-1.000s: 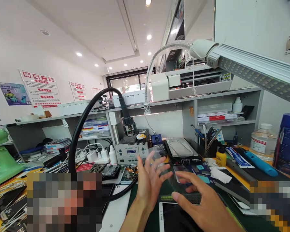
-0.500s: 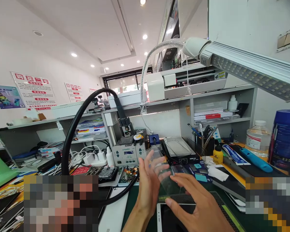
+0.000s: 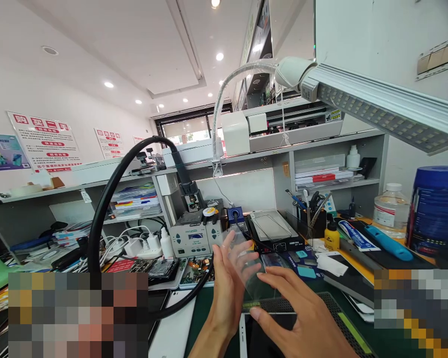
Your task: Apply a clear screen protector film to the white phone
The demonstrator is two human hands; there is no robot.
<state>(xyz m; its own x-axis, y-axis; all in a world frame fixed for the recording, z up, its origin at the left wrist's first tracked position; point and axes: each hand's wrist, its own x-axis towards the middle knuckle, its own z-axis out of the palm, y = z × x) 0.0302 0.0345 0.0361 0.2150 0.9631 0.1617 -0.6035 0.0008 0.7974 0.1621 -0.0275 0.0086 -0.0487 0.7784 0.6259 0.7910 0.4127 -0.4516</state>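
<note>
A thin transparent sheet (image 3: 251, 284), which looks like a clear screen protector, is tilted up in front of me. My left hand (image 3: 227, 283) holds it from the left, its spread fingers showing through the sheet. At the lower right, my right hand (image 3: 294, 308) has its thumb and fingertips curved at the sheet's edges. Below both hands lies a white-framed phone (image 3: 243, 330) with a dark screen, partly covered by my right hand. It rests on a dark perforated mat (image 3: 330, 303).
A thick black hose (image 3: 97, 219) loops in front of the left side. Behind stand a grey soldering station (image 3: 192, 243) and a flat heating plate (image 3: 271, 226). A yellow bottle (image 3: 331, 237) and a blue-handled tool (image 3: 390, 243) lie right. A lamp (image 3: 377, 107) hangs above.
The view has shifted slightly, so the surroundings sit a little further left. Both hands keep nearly the same pose around the clear sheet.
</note>
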